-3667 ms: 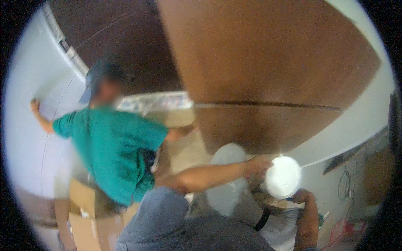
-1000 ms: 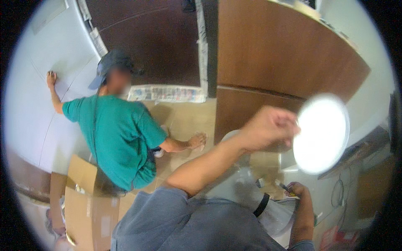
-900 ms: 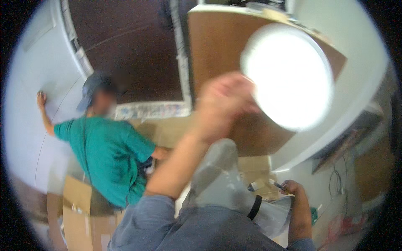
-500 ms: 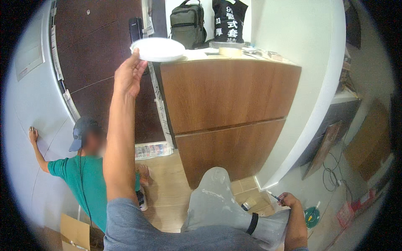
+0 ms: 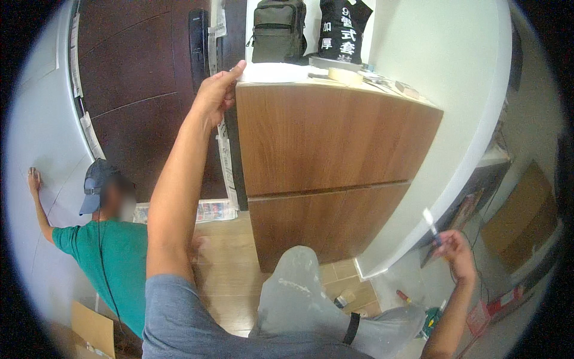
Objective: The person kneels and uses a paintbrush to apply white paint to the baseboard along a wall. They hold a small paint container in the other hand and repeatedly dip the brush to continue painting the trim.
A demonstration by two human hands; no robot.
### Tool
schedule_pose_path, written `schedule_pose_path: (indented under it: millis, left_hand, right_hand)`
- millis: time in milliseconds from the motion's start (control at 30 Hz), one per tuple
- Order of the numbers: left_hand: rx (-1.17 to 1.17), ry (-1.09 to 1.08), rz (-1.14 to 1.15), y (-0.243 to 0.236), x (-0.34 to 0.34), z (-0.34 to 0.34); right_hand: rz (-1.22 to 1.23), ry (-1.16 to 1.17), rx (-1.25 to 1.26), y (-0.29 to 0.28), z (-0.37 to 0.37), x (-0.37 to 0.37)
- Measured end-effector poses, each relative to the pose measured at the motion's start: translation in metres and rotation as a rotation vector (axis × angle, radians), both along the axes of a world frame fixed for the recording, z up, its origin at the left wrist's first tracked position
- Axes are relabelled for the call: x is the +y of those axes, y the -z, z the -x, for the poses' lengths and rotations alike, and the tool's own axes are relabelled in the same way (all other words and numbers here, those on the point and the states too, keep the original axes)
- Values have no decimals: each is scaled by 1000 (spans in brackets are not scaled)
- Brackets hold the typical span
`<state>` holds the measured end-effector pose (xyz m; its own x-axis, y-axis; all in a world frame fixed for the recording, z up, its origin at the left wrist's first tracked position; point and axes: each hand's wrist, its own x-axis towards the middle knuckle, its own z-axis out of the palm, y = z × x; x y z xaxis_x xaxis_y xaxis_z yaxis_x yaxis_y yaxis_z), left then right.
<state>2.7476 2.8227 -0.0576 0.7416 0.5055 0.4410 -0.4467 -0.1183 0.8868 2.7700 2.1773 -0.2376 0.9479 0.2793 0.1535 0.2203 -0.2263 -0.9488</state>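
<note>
My left hand (image 5: 216,94) grips the near rim of a white round lid (image 5: 272,72) at the top front edge of the brown wooden cabinet (image 5: 335,137); the lid lies level on the top or just over it, I cannot tell which. A yellowish tape roll (image 5: 344,76) lies to its right. Out to the lower right, my right hand (image 5: 455,250) is closed around a small brush (image 5: 431,222) with white bristles, raised beside the white wall edge.
A backpack (image 5: 277,33) and black bag (image 5: 341,30) top the cabinet. A co-worker (image 5: 113,269) crouches left, near a dark door (image 5: 134,72) edged with newspaper. A cardboard box (image 5: 92,329) sits lower left; a green object (image 5: 431,323), cables and boards lie right.
My left hand has brought the lid from high at the right over to the cabinet top. My right hand has lifted the brush up and rightward. The view has swung up toward the cabinet.
</note>
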Motion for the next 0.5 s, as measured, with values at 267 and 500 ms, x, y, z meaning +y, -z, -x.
schedule_pose_path:
  millis: [267,500]
  left_hand:
    - [-273,-155,155,19,-25,3]
    - [-324,-326,16,31,-27,-21]
  right_hand:
    - [117,8,-583,-177,-24,100]
    - [304,-189,-1178,-255,-69,239]
